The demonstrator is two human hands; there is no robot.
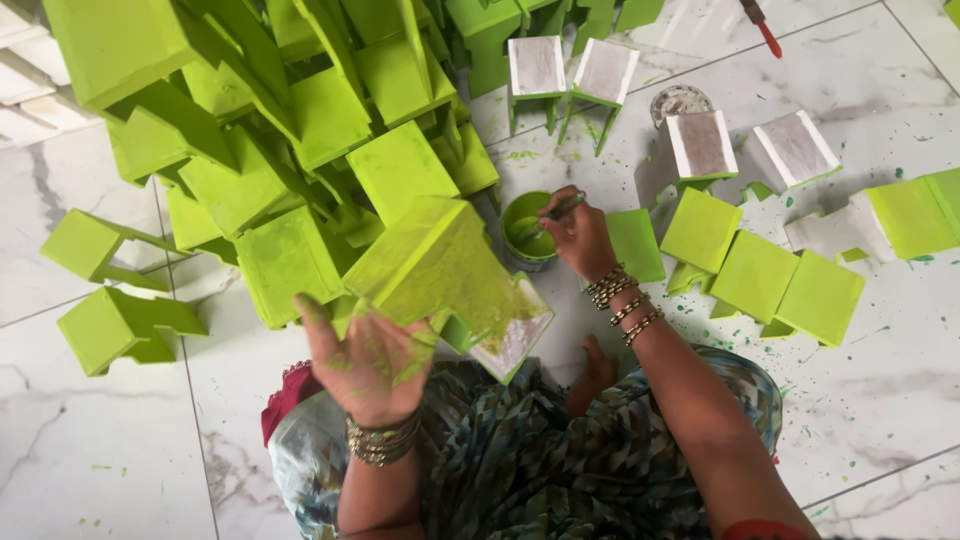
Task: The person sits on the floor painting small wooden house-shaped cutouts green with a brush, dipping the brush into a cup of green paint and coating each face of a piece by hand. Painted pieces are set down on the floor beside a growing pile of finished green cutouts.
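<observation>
1. The big heap of green stools (pixel 290 130) filling the upper left of the frame leans at many angles; I judge a knock from the left elbow could bring pieces sliding onto the floor (pixel 100 450) and scuff wet paint.
2. The stool being painted (pixel 450 280), at centre frame, rests tilted on the open left hand (pixel 370 365), fingers spread under it and smeared green. With no closed grip it could slip and its bare underside land on the patterned garment (pixel 530 450).
3. The paint pot (pixel 527 230), just above centre, sits close beside that stool; a swing could tip it.
4. The right hand (pixel 578 232) is closed around a thin brush (pixel 560 208) dipped at the pot; an overloaded brush may drip on the finished green pieces (pixel 760 270) at right.
</observation>
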